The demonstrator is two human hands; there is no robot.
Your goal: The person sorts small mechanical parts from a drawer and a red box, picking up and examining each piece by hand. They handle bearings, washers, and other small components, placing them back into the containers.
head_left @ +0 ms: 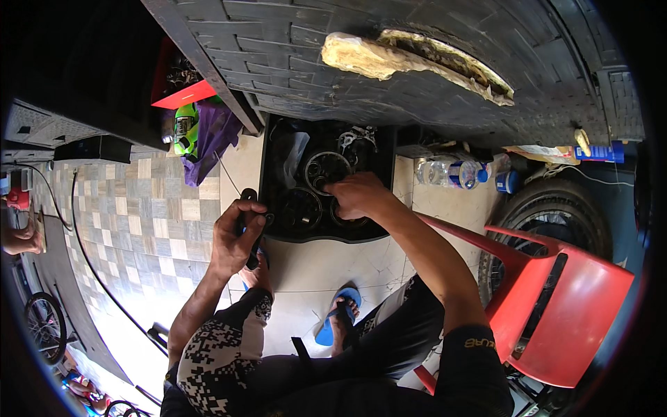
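Observation:
My left hand is closed around a long black bar-like part with a rounded upper end; its exact kind does not show. A small dark ring shape sits by the thumb tip. To the right, my right hand reaches into a black tray on the floor. Its fingers are curled down at the rim of a round container; what they grip, if anything, is hidden. Another round container stands nearer, with small parts in it. Silvery metal parts and a clear plastic bag lie at the back of the tray.
A dark woven-pattern surface with a torn edge overhangs the tray. Plastic bottles, a tyre and a red plastic chair stand right. A purple bag and red box sit left. Another person's hand shows far left.

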